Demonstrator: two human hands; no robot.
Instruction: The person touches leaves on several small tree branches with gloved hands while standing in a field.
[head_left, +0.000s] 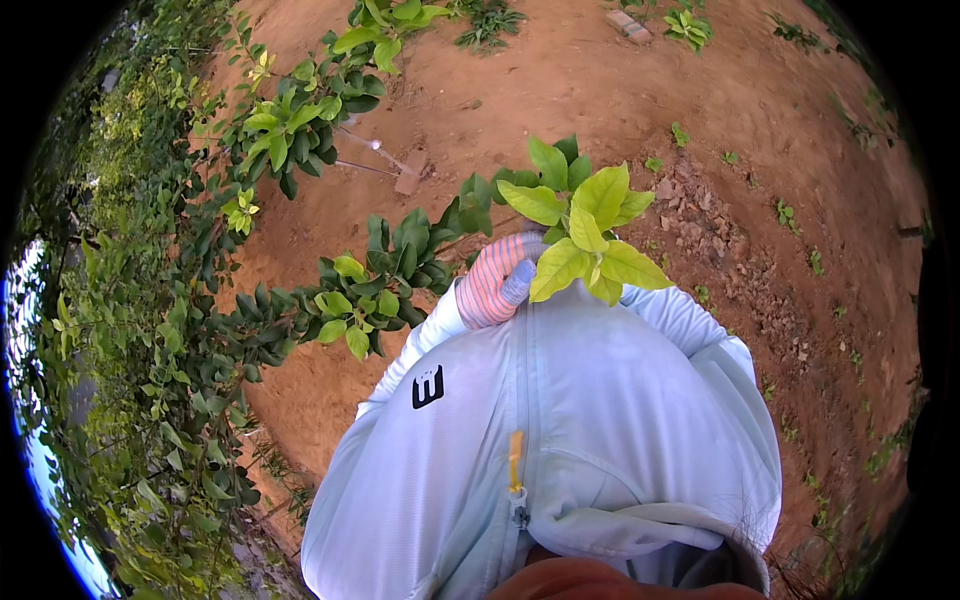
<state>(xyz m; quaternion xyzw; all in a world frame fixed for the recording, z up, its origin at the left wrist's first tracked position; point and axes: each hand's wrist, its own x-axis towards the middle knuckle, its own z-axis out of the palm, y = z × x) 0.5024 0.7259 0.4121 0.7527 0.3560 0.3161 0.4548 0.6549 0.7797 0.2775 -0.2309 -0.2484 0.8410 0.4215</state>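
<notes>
My left hand (495, 281), in an orange-and-grey striped knit glove, is at the end of a leafy branch (409, 251) that reaches in from the left. Its thumb and fingers curl in beside the shoot tip, a rosette of large yellow-green leaves (589, 232). These leaves cover the fingertips, so I cannot tell what lies between them. My right hand is out of sight behind the leaves and my jacket front. Only the right sleeve (675, 319) shows, bent in towards the same shoot.
Dense shrubs or small trees (150, 337) fill the left side. Another leafy branch (300, 120) extends above. A brick (411, 172) with thin cords by it lies on the reddish soil (525, 90); a second brick (628, 27) is farther off. Broken clods (697, 210) and small weeds lie to the right.
</notes>
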